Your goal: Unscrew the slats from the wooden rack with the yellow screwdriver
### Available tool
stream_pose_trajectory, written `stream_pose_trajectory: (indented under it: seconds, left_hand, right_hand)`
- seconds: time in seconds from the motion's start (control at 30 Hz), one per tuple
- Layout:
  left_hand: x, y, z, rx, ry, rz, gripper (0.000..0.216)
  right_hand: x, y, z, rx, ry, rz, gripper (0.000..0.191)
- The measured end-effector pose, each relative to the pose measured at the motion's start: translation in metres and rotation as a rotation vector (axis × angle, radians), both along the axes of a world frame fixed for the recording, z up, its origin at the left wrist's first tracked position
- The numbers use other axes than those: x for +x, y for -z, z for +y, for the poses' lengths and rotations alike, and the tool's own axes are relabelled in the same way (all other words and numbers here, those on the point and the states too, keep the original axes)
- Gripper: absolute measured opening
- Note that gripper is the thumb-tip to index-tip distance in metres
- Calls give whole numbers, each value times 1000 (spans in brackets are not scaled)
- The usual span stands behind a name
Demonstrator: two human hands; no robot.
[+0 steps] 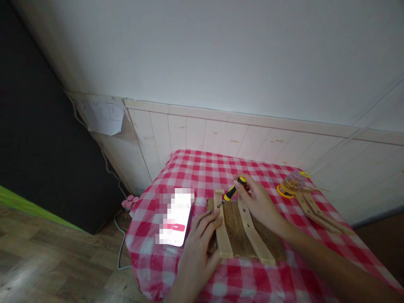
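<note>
My right hand [257, 202] is wrapped round a yellow and black screwdriver [232, 192], its tip angled down at the top of a pale wooden slat [223, 231]. My left hand [198, 240] lies with fingers spread, fingertips pressing on that slat near the tip. The slat and a second slat [254, 235] lie across a darker wooden board [235, 229] on a table with a red and white checked cloth [202, 172].
A phone [177, 223] with a lit screen lies left of my left hand. At the table's far right stand a clear container with a yellow lid [292, 184] and more wooden slats [315, 212]. A cable [121, 235] hangs to the wooden floor on the left.
</note>
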State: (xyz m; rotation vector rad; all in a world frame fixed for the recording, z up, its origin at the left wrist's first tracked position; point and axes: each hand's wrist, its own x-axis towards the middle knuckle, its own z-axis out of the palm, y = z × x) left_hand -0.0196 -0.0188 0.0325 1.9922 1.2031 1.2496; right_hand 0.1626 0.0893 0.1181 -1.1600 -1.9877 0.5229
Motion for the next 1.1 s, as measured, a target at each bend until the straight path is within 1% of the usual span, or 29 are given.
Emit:
stream_pose_trajectory:
  seconds: [0.23,0.33,0.47,0.63,0.97,1.1]
  left_hand:
    - [0,0,0,-6,5,1,60]
    - [0,0,0,-4,-1,-4,63]
    - [0,1,0,-3,4,-4,64]
    - [-1,2,0,2,5,6,64]
    - [0,0,-1,-6,-5,2,64]
    - [0,1,-1,3,-11,7,63]
  right_hand:
    - [0,0,1,0,30,-42,26]
    - [0,-2,1,14,36,-28,25]
    - [0,-2,1,-1,23,-16,24]
    - [-1,-5,-4,-28,1,-65,25]
    - [-5,-15,-13,56,-48,-130,20]
    - [-7,-17,-13,195,-100,-229,22]
